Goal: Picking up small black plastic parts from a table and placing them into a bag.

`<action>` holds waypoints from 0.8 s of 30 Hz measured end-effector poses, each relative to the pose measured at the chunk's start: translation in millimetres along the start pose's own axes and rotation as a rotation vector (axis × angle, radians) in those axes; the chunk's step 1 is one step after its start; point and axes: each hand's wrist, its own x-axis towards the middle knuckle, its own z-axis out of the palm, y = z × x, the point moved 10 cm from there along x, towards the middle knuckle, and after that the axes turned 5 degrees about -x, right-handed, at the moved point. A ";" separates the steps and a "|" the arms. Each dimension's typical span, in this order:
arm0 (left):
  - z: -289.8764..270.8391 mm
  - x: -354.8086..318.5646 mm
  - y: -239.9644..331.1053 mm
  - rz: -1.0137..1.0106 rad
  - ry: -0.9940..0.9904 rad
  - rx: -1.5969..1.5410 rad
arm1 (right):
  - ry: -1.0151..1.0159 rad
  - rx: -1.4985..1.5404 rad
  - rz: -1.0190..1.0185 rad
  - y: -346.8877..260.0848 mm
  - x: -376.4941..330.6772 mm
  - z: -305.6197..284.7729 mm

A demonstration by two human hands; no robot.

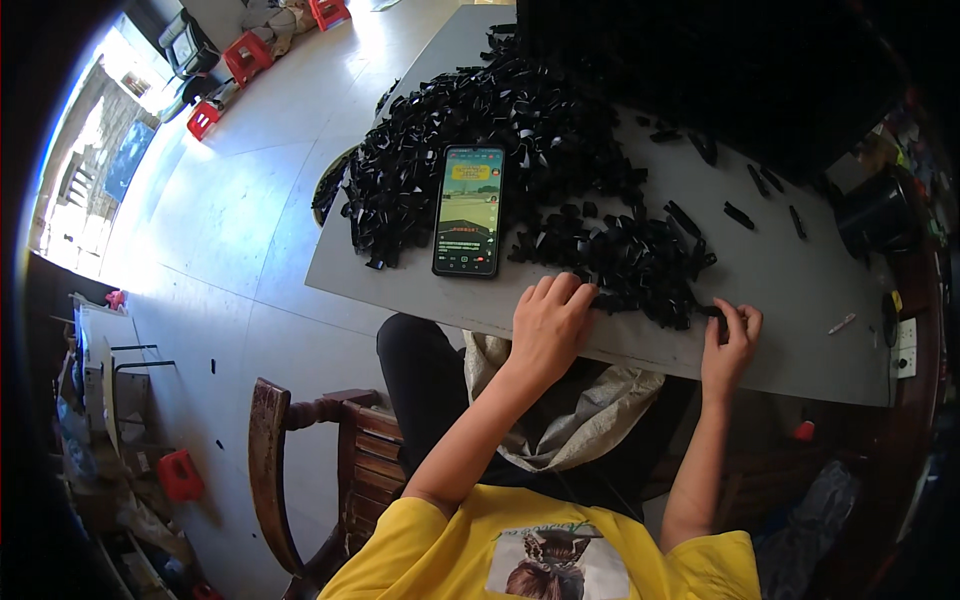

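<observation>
A small pile of black plastic pieces (640, 262) lies near the front edge of the grey table (800, 350). My left hand (550, 325) is at its near left side, fingers curled down against the pieces; what the fingertips hold, if anything, is hidden. At the near right side my right hand (731, 345) pinches a small black plastic piece (714, 312) between thumb and fingers. Behind and to the left spreads a much larger heap of the same black pieces (560, 110). A phone (468, 210) with a lit screen rests against this heap.
Several loose black pieces (739, 215) lie toward the table's right, with a white pen-like stick (841, 324) beyond. A pale woven sack (590, 415) lies open over my lap. A wooden chair (270, 470) stands at left; red stools (248, 58) are on the floor.
</observation>
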 end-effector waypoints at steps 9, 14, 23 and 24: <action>3.9 3.9 9.1 0.016 0.009 -0.036 | 0.048 0.032 -0.024 -8.5 1.4 -4.9; 12.0 4.9 13.1 0.041 -0.024 -0.026 | 0.058 0.004 -0.048 -9.5 0.7 -6.5; 5.7 3.4 7.8 0.035 0.025 -0.211 | 0.173 0.118 -0.008 13.5 -5.9 -10.3; 2.7 2.3 8.4 0.034 0.023 -0.211 | 0.166 0.260 0.111 28.6 -8.7 -6.8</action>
